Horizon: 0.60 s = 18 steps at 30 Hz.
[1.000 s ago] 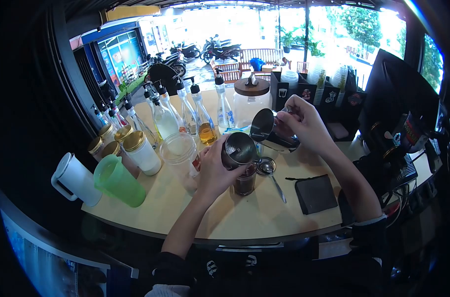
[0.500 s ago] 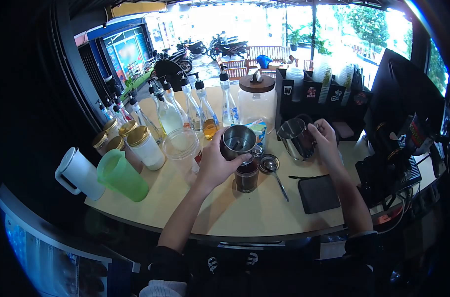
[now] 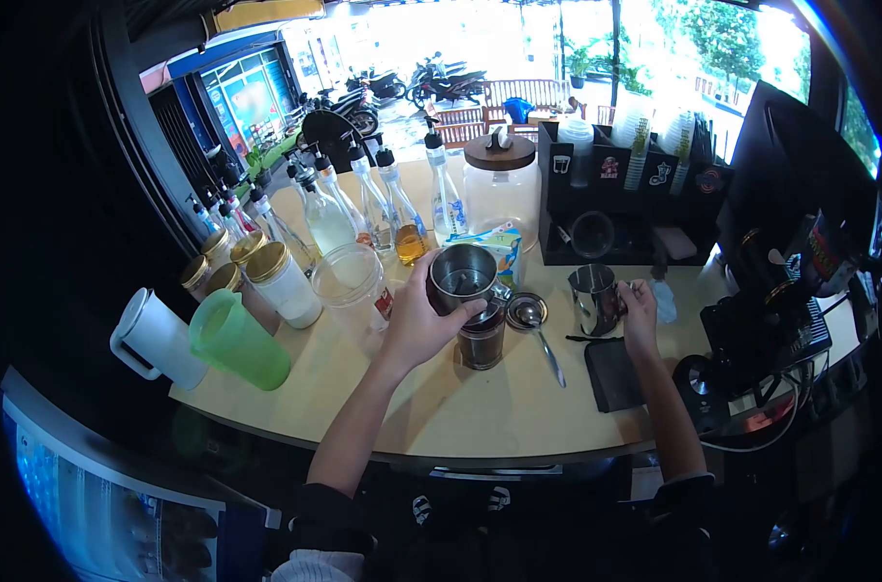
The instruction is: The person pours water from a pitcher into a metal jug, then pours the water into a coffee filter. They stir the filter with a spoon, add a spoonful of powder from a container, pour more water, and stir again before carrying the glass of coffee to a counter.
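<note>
Fingers of left hand wrapped round steel filter, holding it seated on top of glass with dark brew showing inside. Right hand closed on handle of steel jug, standing upright on counter, just right of filter and apart from it. Between the two, lid with spoon lying across, handle pointing toward counter edge. Black cloth flat below jug. Behind filter, small carton, then big jar with wooden lid, and row of pump bottles to left. Clear tub just left of left hand, gold-lidded jars beyond, green pitcher and white pitcher at far left. Black organiser with cups at back right. Judging by dark liquid already in glass and jug set upright, pouring into filter likely done; dripping probably not finished, filter not yet lifted off, lid and spoon untouched. Level inside filter hard to tell.
</note>
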{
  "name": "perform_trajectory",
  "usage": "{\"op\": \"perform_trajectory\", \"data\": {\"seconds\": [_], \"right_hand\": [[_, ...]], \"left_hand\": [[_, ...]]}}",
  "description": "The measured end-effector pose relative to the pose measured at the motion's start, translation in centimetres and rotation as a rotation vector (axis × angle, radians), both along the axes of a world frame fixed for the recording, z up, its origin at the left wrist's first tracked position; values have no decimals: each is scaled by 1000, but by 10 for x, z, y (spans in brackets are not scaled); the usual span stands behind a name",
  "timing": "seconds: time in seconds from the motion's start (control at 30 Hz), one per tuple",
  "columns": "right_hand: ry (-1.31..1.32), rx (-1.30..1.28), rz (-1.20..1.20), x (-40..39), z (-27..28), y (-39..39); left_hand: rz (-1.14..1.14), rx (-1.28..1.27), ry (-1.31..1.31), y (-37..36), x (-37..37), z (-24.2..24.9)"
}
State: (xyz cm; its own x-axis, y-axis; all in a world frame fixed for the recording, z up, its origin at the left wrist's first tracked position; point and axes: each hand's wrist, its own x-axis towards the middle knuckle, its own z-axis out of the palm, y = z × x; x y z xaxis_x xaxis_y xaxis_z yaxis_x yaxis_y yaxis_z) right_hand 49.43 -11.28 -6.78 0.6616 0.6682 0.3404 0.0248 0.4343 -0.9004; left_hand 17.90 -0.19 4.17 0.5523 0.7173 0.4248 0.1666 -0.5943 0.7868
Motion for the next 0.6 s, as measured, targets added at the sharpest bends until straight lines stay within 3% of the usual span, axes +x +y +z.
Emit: {"op": "perform_trajectory", "data": {"seconds": [0.6], "right_hand": [[-76, -151, -26, 11, -37, -3]], "left_hand": [[-21, 52, 29, -4, 2, -9]]}}
